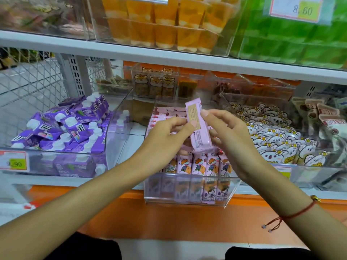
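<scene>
Nearest, a thin red string bracelet [298, 213] circles the right wrist. Just beyond it stands a clear acrylic bin [187, 200] packed with rows of pink cartoon-printed snack packets [199, 166]. Above the bin, the left hand [169, 136] and the right hand [231, 139] meet around one pink rectangular foil packet [200, 131], which stands nearly upright, its printed back with a beige label facing the camera. The left thumb and fingers pinch its left edge, so the packet sits at 3 o'clock of that hand. The right fingertips pinch the opposite edge, with the packet at 9 o'clock. Purple cartons with white caps [63, 128] lie at 9 o'clock of the hands, and white koala-printed packets [274, 141] at 3 o'clock. Farthest, at 12 o'clock, orange jelly cups [165, 27] fill the upper shelf.
</scene>
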The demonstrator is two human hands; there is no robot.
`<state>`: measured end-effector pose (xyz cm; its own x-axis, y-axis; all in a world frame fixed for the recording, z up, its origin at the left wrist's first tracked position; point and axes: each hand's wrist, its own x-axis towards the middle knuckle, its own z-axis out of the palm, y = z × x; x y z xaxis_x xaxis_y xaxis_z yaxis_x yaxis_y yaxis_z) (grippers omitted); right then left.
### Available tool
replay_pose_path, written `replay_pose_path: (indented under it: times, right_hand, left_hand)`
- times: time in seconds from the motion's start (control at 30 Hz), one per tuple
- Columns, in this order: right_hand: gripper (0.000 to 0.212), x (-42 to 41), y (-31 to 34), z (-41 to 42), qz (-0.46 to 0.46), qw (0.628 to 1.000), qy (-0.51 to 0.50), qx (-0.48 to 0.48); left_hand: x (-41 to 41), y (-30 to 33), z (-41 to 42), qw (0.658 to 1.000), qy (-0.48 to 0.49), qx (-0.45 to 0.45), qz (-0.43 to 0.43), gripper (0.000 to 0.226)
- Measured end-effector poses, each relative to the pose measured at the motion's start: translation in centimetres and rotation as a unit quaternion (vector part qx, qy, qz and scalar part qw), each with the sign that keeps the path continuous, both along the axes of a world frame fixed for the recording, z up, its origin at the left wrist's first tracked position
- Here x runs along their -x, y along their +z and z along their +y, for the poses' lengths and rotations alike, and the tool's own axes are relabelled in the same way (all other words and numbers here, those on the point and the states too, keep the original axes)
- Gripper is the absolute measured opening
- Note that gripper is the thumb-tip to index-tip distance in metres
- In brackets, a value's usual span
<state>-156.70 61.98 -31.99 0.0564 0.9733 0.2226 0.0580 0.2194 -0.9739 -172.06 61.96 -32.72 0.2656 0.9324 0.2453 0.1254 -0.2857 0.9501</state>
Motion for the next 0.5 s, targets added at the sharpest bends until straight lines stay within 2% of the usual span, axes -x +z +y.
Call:
replay_pose_path:
  times: [0.1,0.23,0.33,0.5]
  right_hand:
    - [0.023,-0.02,-0.11,0.07,0.011,1.000,0.013,0.024]
    - [0.023,0.08,-0.05,-0.06,0.013,1.000,0.021,0.013]
    - [0.026,0.13,-0.02,-0.23,0.002,1.000,0.028,-0.011]
    - [0.030,0.15,-0.03,-0.55,-0.079,0.991,0.062,-0.092]
  left_hand:
    - [0.01,-0.01,-0.08,1.000,0.003,0.021,-0.016,0.023]
    - [0.02,0.09,0.06,0.999,0.026,0.028,-0.013,0.032]
    - [0.30,0.14,0.26,0.999,0.035,-0.001,0.000,0.036]
    - [0.76,0.41,0.35,0.998,0.019,-0.067,0.008,0.034]
